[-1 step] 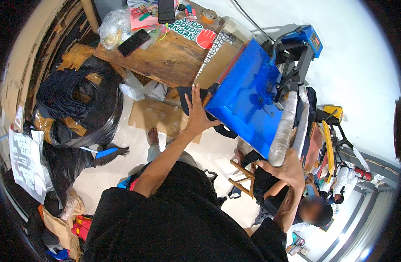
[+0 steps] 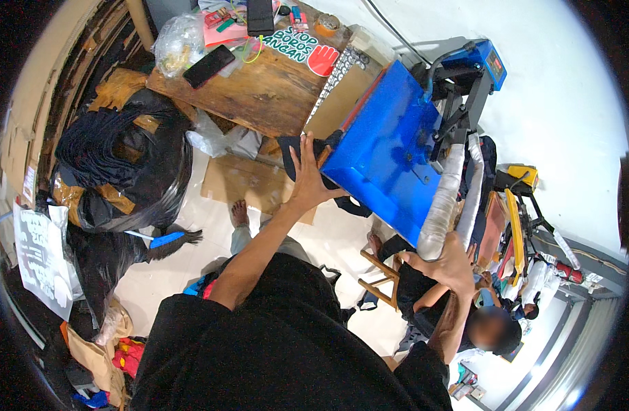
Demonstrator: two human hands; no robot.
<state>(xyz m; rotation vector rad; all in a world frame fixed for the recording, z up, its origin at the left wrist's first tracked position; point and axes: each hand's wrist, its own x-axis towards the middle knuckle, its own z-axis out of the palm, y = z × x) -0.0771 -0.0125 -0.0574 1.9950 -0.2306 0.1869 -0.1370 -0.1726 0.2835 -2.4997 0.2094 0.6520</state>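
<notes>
In front of me to the right stands a heat press with a broad blue top plate and a blue control box. My right hand is wrapped round the lower end of its long handle, which is bound in whitish wrapping. At the plate's left corner, my left hand has its fingers stretched and spread, touching or resting by black cloth that sticks out from the press. The plate hides most of what lies beneath it.
A wooden table with a black phone stands far left of the press. Black bundled cloth lies at left. A wooden stool and a seated person are close at right, before a yellow press.
My right hand and the wrapped handle have shifted very slightly to the left. The left hand stays in place.
</notes>
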